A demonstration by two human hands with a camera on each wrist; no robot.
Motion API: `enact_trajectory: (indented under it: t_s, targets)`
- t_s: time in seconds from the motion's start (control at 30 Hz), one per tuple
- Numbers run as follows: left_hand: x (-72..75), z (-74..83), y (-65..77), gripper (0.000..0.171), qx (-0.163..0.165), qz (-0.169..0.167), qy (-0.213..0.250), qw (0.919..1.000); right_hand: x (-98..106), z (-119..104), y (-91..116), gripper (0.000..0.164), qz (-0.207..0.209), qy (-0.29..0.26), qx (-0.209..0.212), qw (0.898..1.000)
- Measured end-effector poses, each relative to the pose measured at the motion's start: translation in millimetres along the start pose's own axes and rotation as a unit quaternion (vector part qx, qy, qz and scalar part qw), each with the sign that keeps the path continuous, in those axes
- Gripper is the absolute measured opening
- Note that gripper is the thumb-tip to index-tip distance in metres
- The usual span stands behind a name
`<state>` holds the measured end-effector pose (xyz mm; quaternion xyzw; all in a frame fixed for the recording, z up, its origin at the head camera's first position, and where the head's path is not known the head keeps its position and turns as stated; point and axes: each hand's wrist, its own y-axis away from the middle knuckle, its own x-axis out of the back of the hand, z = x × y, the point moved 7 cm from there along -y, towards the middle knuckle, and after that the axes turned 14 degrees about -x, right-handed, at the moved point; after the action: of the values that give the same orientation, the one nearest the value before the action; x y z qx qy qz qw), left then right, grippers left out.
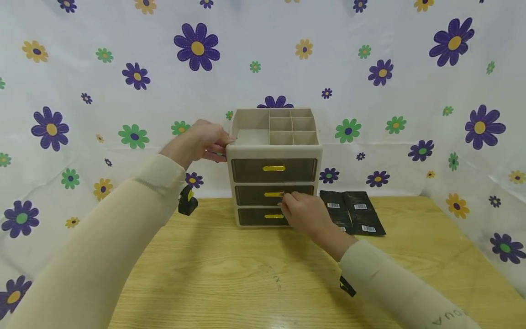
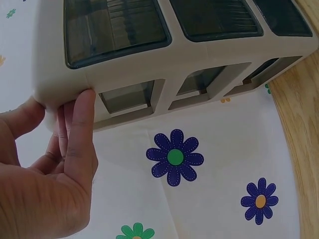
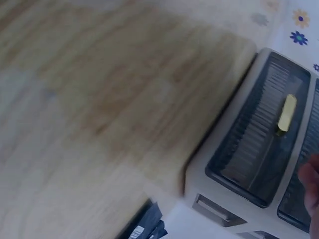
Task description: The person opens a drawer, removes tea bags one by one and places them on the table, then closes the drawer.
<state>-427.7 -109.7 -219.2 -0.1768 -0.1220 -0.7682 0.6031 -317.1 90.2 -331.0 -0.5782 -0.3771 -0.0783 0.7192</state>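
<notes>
A beige desktop drawer organizer [image 1: 274, 151] stands upright against the cloth. Its three dark see-through drawers have gold handles, and divided compartments form the open top. My left hand [image 1: 209, 139] grips the organizer's upper left corner; in the left wrist view the thumb and fingers of that hand [image 2: 55, 184] pinch the edge. At the middle drawer, my right hand [image 1: 306, 212] has curled fingers on the right end of the gold handle [image 1: 273, 194]. Only a bit of that hand [image 3: 311, 186] enters the right wrist view, beside the bottom drawer's handle [image 3: 286, 113]. All three drawers look closed.
Several flat black packets [image 1: 359, 212] with white barcode labels lie on the wooden table [image 1: 230, 274], just right of the organizer. A white cloth [image 1: 255, 27] printed with flowers hangs behind and at the sides.
</notes>
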Motion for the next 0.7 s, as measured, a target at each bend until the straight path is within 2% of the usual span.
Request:
enact_trajectory:
  t_s: [0.17,0.3,0.43,0.7]
  targets:
    - [-0.8,-1.1,-1.6,0.031,-0.004,-0.001,0.002,1.0000,-21,-8,9,0.013,-0.088,0.037,0.024,0.995]
    - [-2.3,-1.8,-3.1,0.031,-0.002,-0.005,0.002,1.0000,-38,-11,15,0.010,-0.152,0.097,0.037,0.983]
    - [-2.2,-1.3,-3.1,0.031,-0.001,-0.009,0.001,1.0000,-46,-13,17,0.006,-0.176,0.135,0.061,0.973]
    - [-3.8,-1.6,-3.6,0.032,-0.001,-0.016,0.011,0.9998,-50,-17,16,0.009,-0.201,0.131,0.084,0.967]
